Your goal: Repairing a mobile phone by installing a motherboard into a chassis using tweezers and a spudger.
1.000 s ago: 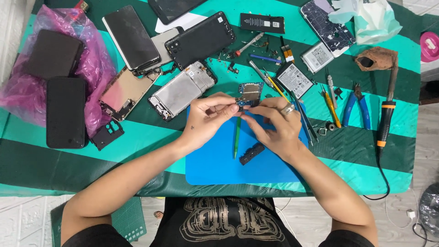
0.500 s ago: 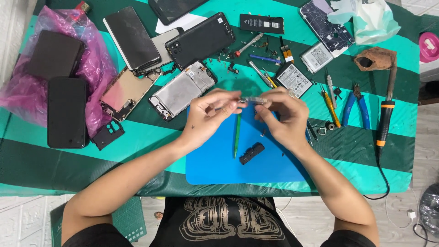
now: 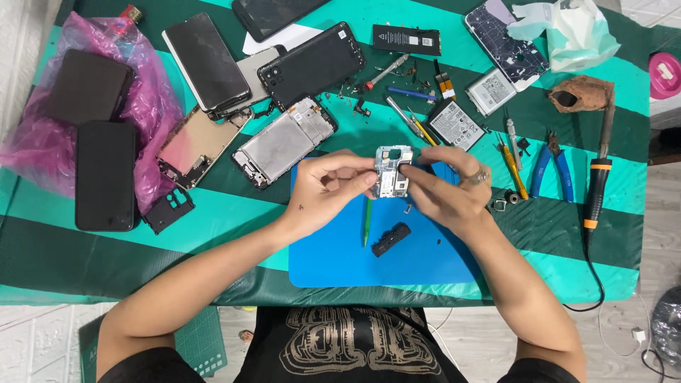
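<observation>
My left hand [image 3: 328, 190] and my right hand [image 3: 445, 191] both pinch a small silver phone frame piece [image 3: 392, 171], held upright above the blue work mat [image 3: 355, 255]. The left fingers grip its left edge, the right fingers its right edge. A ring sits on my right hand. On the mat below lie a green pry tool [image 3: 367, 221] and a small black plastic part [image 3: 391, 239].
An opened phone chassis [image 3: 284, 142] and several phones lie at the upper left, some on a pink bag [image 3: 152, 106]. Batteries [image 3: 457, 123], screwdrivers, blue pliers [image 3: 555, 174] and a soldering iron [image 3: 597, 184] lie at the right on the green striped cloth.
The silver piece has been turned from edge-on to face the camera, and both hands have shifted slightly up the mat.
</observation>
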